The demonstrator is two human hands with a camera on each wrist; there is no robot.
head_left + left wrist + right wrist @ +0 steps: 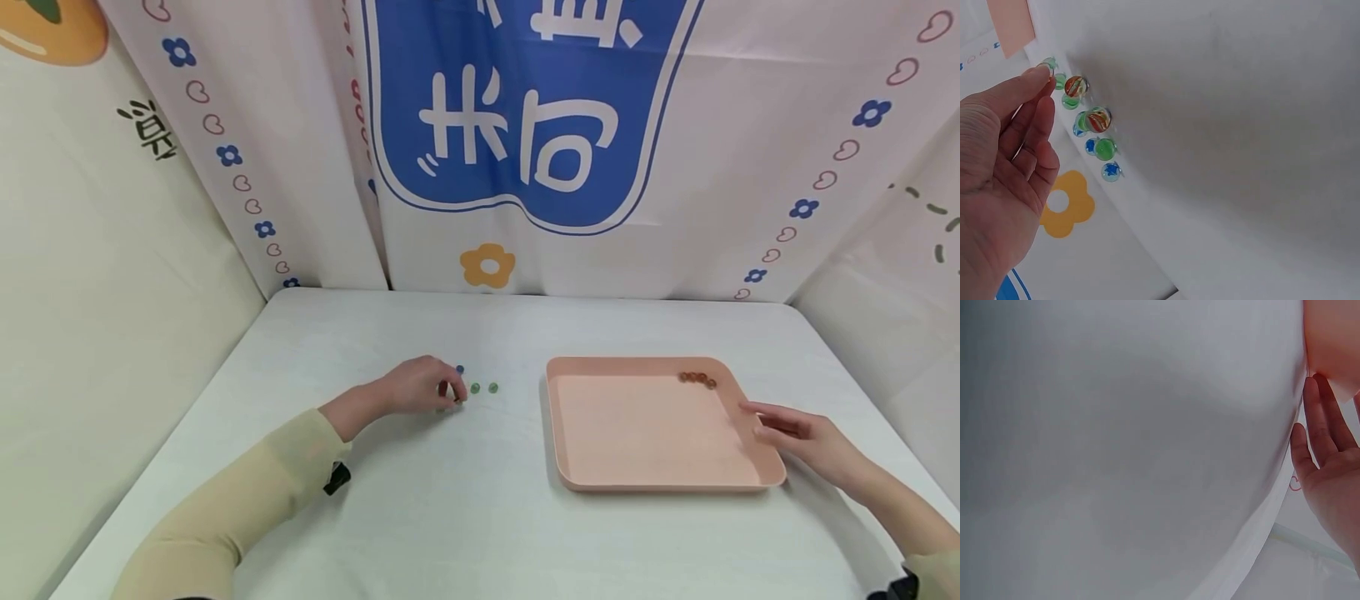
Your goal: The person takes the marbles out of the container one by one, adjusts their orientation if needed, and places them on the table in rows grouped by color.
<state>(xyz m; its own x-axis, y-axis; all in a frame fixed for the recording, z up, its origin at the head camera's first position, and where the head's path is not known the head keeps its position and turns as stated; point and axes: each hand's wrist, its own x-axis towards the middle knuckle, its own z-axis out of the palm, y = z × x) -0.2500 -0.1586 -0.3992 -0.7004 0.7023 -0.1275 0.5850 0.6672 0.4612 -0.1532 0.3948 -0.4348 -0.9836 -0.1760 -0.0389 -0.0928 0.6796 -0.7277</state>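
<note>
My left hand (420,385) is down at the table among small glass marbles. In the left wrist view its thumb and forefinger pinch a marble (1048,67), mostly covered by the fingertips. Beside that hand lie red-streaked marbles (1098,120), green marbles (1105,149) and blue marbles (1111,171). The head view shows two green marbles (483,388) just right of the fingers and a blue marble (460,368) behind them. My right hand (813,442) rests with extended fingers on the right rim of a pink tray (637,433). Several amber marbles (697,378) sit in the tray's back right corner.
A white-covered table (480,533) carries everything. Behind it hangs a printed curtain (435,250) with a blue emblem and an orange flower. Pale fabric walls (112,292) flank both sides. Table surface separates the loose marbles from the tray.
</note>
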